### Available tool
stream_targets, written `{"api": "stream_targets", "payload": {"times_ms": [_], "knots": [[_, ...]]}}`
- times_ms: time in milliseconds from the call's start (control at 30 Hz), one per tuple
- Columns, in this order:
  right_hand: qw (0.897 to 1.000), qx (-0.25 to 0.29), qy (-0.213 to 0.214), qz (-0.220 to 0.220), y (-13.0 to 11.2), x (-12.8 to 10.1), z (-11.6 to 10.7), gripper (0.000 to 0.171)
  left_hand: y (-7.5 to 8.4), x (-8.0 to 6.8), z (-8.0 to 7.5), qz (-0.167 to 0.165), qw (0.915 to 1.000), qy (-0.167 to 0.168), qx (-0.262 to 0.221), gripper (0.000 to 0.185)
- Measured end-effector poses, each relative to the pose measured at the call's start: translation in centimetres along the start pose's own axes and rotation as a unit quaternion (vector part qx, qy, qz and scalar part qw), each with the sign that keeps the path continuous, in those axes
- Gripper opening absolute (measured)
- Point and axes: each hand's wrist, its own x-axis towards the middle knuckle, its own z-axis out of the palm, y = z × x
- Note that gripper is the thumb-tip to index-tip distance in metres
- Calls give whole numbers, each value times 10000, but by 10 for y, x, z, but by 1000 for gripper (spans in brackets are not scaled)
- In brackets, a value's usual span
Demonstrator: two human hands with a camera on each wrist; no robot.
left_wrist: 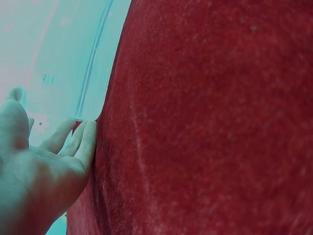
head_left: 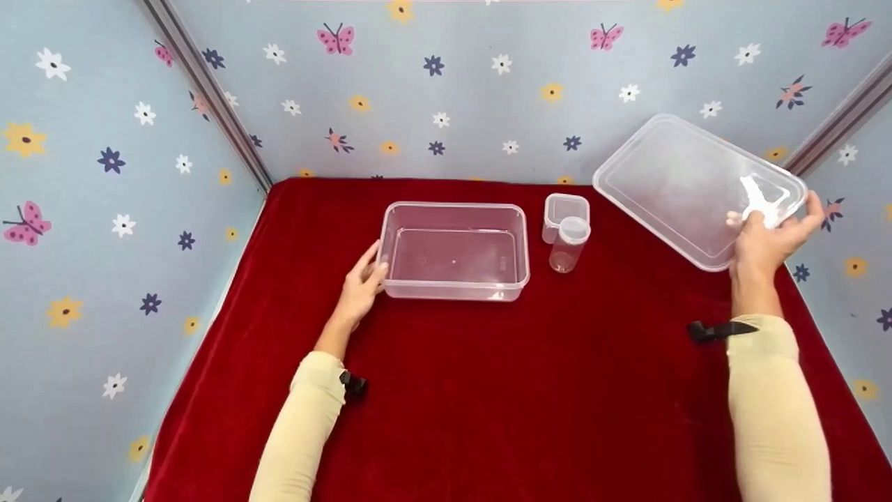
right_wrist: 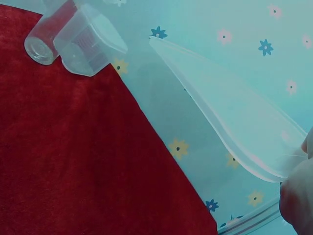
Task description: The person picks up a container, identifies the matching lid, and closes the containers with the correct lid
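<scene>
A clear rectangular plastic container (head_left: pixel 456 289), lidless, sits on the red cloth. My left hand (head_left: pixel 362 287) is at its left end. In the left wrist view, the straight fingers (left_wrist: pixel 87 142) touch the container's end wall (left_wrist: pixel 95 73), with the thumb raised apart from them. Off to the right, my right hand (head_left: pixel 763 240) grips a translucent rectangular lid (head_left: pixel 683 181) by its near right corner, thumb on the upper face. The lid is held up, tilted, over the back right of the cloth. Only part of the right hand (right_wrist: pixel 298 191) shows in the right wrist view, at the lid's edge (right_wrist: pixel 230 142).
Between container and lid stand a small square lidded jar (head_left: pixel 566 203) and, just in front, a slim round capped jar (head_left: pixel 568 252). Red cloth (head_left: pixel 488 404) covers the table. Flowered walls (head_left: pixel 474 104) rise behind it and at both sides.
</scene>
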Motion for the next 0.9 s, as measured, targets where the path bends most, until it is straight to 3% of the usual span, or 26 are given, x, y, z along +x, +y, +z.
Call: {"api": "stream_targets", "payload": {"times_ms": [267,600,633,833,867,900], "knots": [[9996,101,-162,-199,-2,-6,6,85,0,-1,-1,-44,10000,-18,-36,62],[9947,628,-620,-519,-1,-18,23,84,1,1,-1,-54,10000,-15,69,62],[9942,639,-665,-560,0,-19,26,84,-13,8,-6,63,9999,-101,-76,62],[9900,731,-910,-796,1,-28,37,83,-34,18,-16,321,9986,-215,-361,66],[9892,757,-939,-834,2,-30,38,83,-25,14,-13,264,9992,-157,-254,66],[9885,774,-970,-869,2,-31,40,83,-31,17,-14,264,9990,-111,-335,66]]}}
